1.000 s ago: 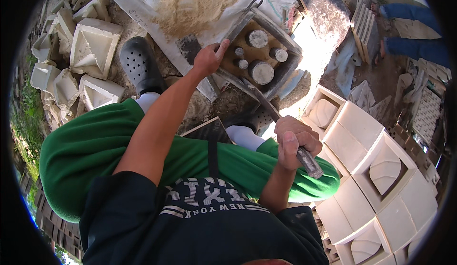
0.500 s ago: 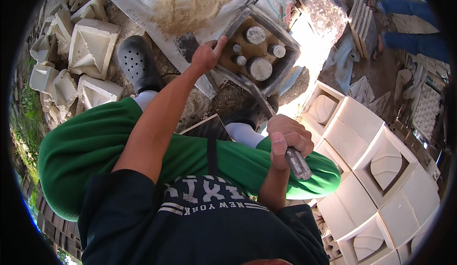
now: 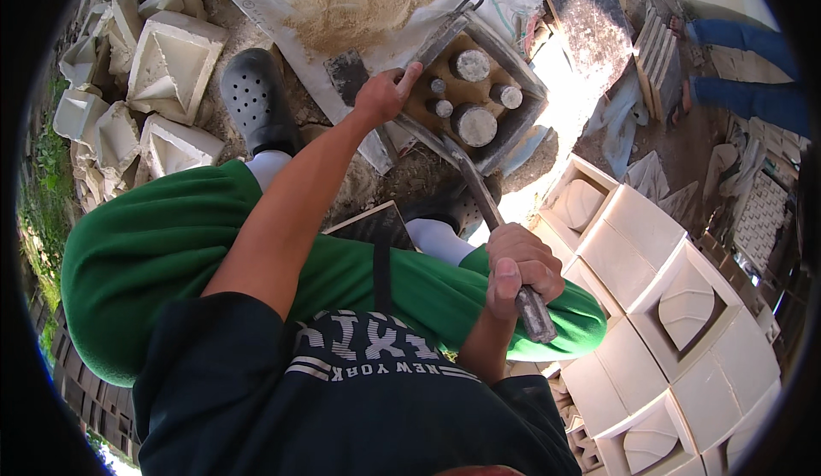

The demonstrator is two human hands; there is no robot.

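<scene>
In front of me a square grey mould box stands on the ground, with several round grey cylinders of different sizes standing upright inside, the largest cylinder nearest me. My left hand is closed over the box's left rim, one finger laid along the edge. My right hand is wrapped around a long, worn metal bar. It slants from my lap up to the near side of the box, where its far end touches or lies very close to the wall. A bent wire hook sticks out at the far corner.
Pale sand lies on a white sheet beyond the box. White cast blocks are stacked at my right; broken pale casts are heaped at the left. A dark board lies at the far right, near another person's blue-trousered legs.
The view has shifted slightly, so the box sits a little further right in it. The bar's near end has dropped a little toward me; both hands keep their hold.
</scene>
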